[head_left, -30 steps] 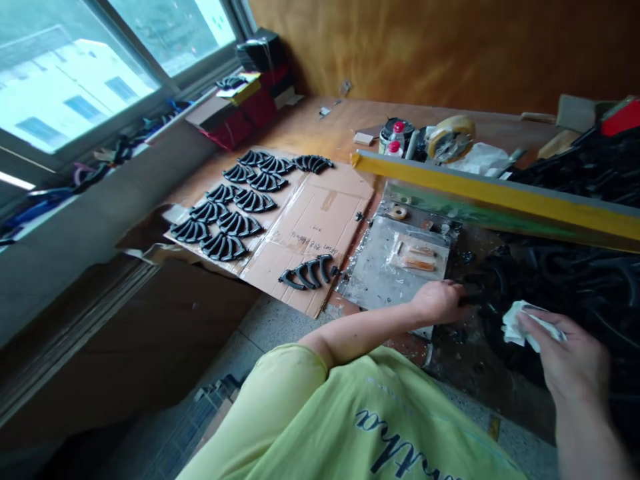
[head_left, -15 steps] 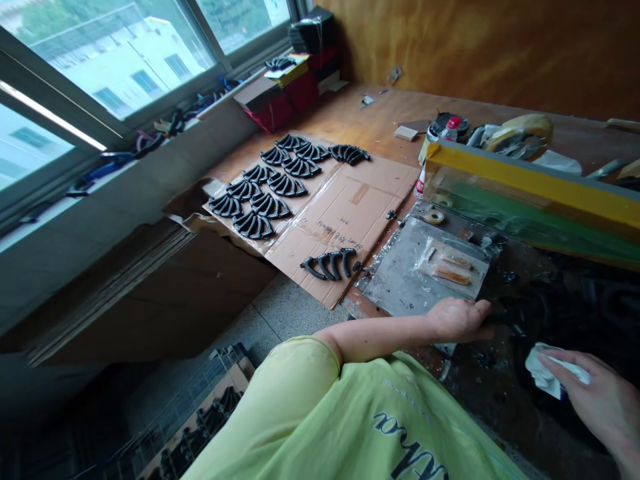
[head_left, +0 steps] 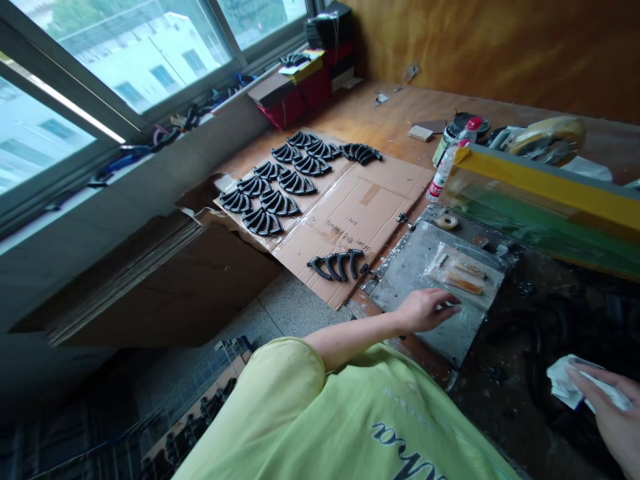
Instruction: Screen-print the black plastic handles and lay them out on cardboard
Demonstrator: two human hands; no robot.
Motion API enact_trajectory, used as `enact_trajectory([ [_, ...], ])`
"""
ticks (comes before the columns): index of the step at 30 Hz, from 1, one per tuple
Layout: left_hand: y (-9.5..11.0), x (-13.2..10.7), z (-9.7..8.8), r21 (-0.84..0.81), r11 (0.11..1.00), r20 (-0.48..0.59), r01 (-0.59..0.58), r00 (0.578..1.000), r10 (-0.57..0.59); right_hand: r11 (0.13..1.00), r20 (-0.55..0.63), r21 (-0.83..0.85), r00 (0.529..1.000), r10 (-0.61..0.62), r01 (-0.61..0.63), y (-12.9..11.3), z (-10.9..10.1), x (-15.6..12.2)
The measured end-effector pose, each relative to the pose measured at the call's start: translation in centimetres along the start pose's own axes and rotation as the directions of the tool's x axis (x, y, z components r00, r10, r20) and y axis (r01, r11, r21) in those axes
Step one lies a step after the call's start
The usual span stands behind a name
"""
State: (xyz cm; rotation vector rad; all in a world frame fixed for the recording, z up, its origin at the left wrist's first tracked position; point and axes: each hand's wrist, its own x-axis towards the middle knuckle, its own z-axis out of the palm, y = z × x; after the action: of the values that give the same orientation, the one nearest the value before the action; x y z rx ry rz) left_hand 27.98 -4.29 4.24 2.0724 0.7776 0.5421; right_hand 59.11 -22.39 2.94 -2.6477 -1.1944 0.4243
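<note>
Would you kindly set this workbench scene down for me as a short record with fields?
left hand: open, empty, over the near part of the metal plate; contact unclear
right hand: at the lower right edge, gripping a white cloth
on the plate: clear packet, ahead of the left hand
cardboard sheet: left of the plate, carrying black curved parts laid in fanned groups
behind the plate: yellow-edged frame; red-capped bottle at its left end
</note>
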Motion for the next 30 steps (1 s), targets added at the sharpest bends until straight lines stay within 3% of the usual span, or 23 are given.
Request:
enact_trajectory([
  [2,-2.8,-2.7,-2.8,-0.002,0.988,-0.162,0.153,0.975,-0.152,0.986,0.099,0.06,0.984,0.148,-0.154,-3.1,-0.5,-0.2],
  [3,-4.1,-4.1,-4.2,-0.009,0.974,-0.242,0.227,0.945,-0.222,0.976,0.125,0.087,0.974,0.189,-0.201,-4.4,-0.6,-0.3],
  [5,-6.4,-7.1,-6.6,-0.035,0.933,-0.391,0.357,0.855,-0.342,0.973,0.115,0.143,0.979,0.167,-0.183,-6.5,-0.6,-0.4],
  [7,-8.4,-9.8,-8.6,-0.071,0.869,-0.52,0.49,0.725,-0.451,0.975,0.084,0.204,0.994,0.076,-0.092,-8.0,-0.2,-0.4],
  [10,-11.0,-12.7,-11.0,-0.11,0.694,-0.665,0.711,0.466,-0.583,0.958,0.056,0.282,0.995,-0.08,0.061,-9.7,0.7,-0.4],
  [11,-11.8,-13.4,-11.6,-0.106,0.632,-0.686,0.768,0.404,-0.605,0.949,0.054,0.3,0.991,-0.122,0.1,-10.3,0.9,-0.5],
  [12,-12.6,-13.8,-12.2,-0.088,0.582,-0.687,0.809,0.373,-0.623,0.94,0.053,0.313,0.986,-0.159,0.135,-10.8,1.2,-0.5],
  [13,-13.3,-14.1,-12.6,-0.061,0.549,-0.674,0.834,0.372,-0.639,0.931,0.053,0.324,0.98,-0.194,0.167,-11.2,1.4,-0.6],
  [17,-15.1,-14.1,-13.4,0.02,0.528,-0.592,0.849,0.435,-0.678,0.886,0.041,0.363,0.945,-0.324,0.288,-12.2,2.3,-0.8],
  [23,-14.9,-14.4,-13.4,0.062,0.527,-0.585,0.848,0.459,-0.669,0.859,0.021,0.385,0.928,-0.372,0.336,-13.0,3.3,-0.4],
  [30,-15.6,-14.4,-13.5,0.007,0.493,-0.535,0.87,0.419,-0.733,0.781,-0.002,0.511,0.909,-0.417,0.36,-17.1,2.6,-0.1],
])
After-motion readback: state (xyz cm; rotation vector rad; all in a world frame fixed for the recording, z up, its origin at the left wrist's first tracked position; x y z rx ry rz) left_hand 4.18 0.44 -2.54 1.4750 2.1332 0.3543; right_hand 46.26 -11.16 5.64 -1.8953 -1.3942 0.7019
